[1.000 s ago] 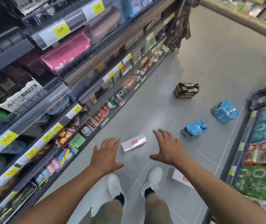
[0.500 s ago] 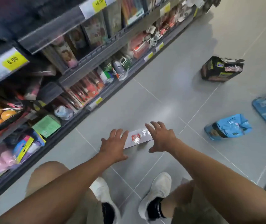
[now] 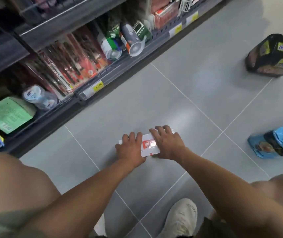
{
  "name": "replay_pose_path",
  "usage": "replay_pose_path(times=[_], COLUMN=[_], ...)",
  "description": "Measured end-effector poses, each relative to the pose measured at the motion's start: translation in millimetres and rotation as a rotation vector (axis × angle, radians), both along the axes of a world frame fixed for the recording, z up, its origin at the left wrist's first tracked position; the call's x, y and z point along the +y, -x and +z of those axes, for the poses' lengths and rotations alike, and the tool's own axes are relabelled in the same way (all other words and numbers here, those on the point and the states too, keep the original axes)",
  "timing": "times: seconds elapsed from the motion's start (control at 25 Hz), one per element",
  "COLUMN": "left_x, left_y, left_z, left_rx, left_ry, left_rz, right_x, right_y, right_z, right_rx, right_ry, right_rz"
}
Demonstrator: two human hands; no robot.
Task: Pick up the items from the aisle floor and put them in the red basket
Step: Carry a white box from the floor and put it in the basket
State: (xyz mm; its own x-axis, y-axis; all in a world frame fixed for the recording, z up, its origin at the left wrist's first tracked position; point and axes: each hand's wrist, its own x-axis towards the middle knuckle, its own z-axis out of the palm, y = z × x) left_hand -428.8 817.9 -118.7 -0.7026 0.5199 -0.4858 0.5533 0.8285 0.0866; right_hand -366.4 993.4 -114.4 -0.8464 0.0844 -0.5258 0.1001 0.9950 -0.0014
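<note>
A flat white pack with a red label point(image 3: 149, 146) lies on the grey tiled floor in front of me. My left hand point(image 3: 130, 147) covers its left end and my right hand point(image 3: 167, 143) covers its right end, fingers curled over the far edge. The pack still rests on the floor. A blue bag point(image 3: 278, 143) lies on the floor to the right. A dark bag with yellow labels point(image 3: 272, 56) stands farther away at the upper right. No red basket is in view.
A low store shelf point(image 3: 92, 86) full of goods runs along the left, close to my left knee. I am crouched, and my white shoe point(image 3: 180, 219) stands just behind the pack.
I have crouched lower and both hands have come down from above the floor onto the two ends of the white pack. The view has dropped closer to the floor.
</note>
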Motion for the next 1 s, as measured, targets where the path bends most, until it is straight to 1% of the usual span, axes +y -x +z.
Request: replay_pose_path(times=[0.16,0.28,0.4,0.52,0.68,0.84,1.0], left_x=[-1,-1,-6,-9,-12,-11,-7], left_y=[2,7,14,24,39,51,58], left_z=[-3,8,56,153,312,491,632], left_rx=[0.018,0.003,-0.023,-0.022,-0.013,-0.005,-0.002], left_ry=[0.013,-0.002,-0.004,-0.005,-0.018,-0.010,-0.016], left_rz=[-0.021,-0.039,-0.066,-0.113,-0.124,-0.166,-0.176], right_x=[-1,0,-5,-10,-11,-9,-3], right_y=[-2,0,-1,3,17,27,31], right_z=[-3,6,54,148,300,473,608], right_rx=[0.039,0.034,0.007,0.015,0.048,0.066,0.109], right_ry=[0.026,0.042,0.079,0.103,0.141,0.179,0.205], right_rz=[-0.007,-0.018,-0.069,-0.092,-0.104,-0.108,-0.118])
